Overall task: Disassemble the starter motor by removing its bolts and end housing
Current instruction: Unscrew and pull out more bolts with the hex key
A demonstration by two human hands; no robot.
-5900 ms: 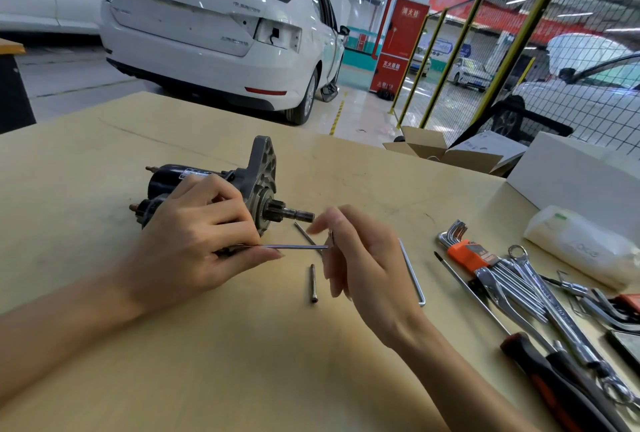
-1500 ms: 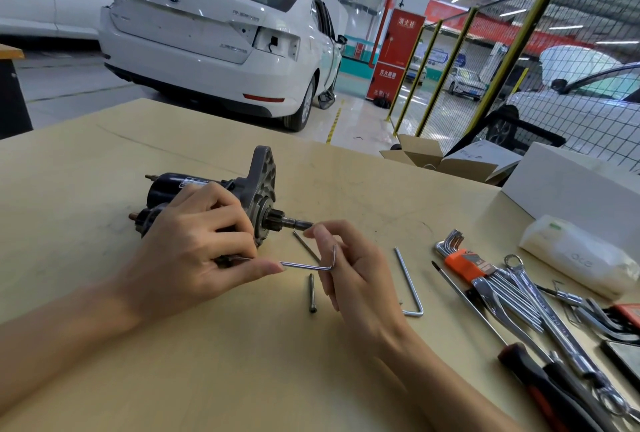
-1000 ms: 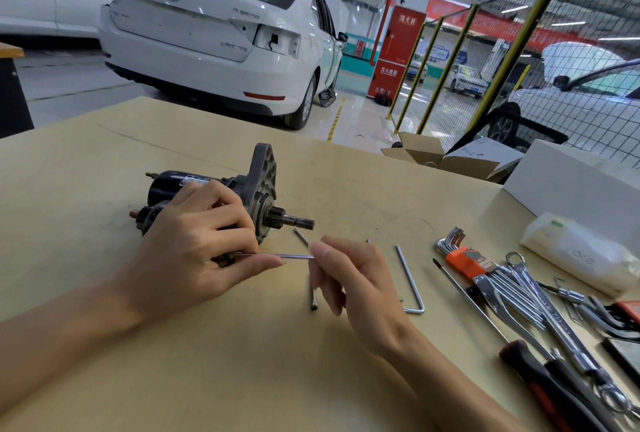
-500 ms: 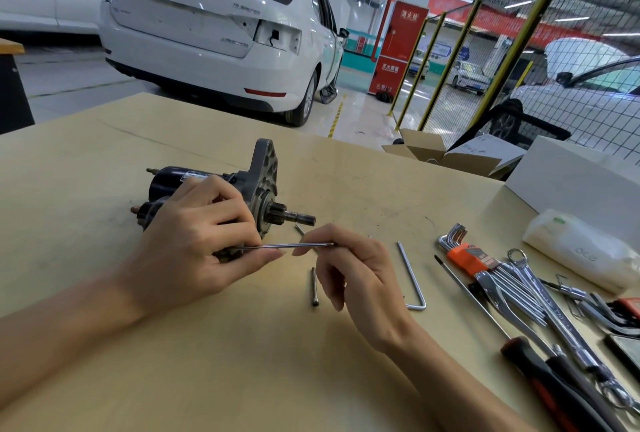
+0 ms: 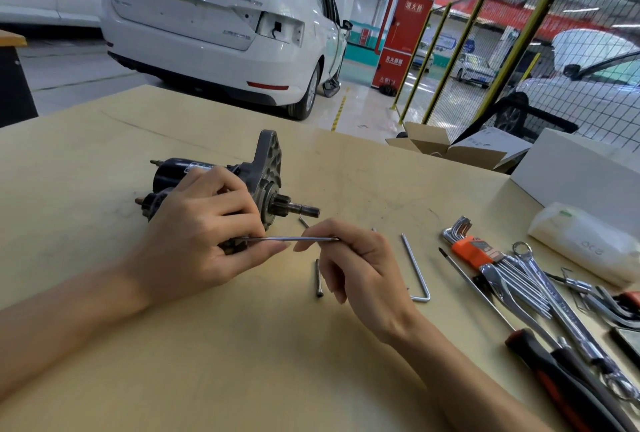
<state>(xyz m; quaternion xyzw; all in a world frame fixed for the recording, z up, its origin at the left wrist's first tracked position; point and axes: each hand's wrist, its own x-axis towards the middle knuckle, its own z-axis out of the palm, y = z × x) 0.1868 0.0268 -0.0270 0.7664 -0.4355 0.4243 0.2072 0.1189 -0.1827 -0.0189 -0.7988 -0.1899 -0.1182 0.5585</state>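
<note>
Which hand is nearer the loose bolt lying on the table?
Right. The right hand, pinching the hex key, hangs just beside the loose bolt. The left hand grips the starter motor, farther away.

Bare counter (image 5: 242, 362) in front, open for a hand. To the right, blocked by a loose bolt (image 5: 318, 277), an L-shaped hex key (image 5: 415, 269) and a spread of wrenches (image 5: 540, 296). Behind, starter motor (image 5: 221, 186).
</note>
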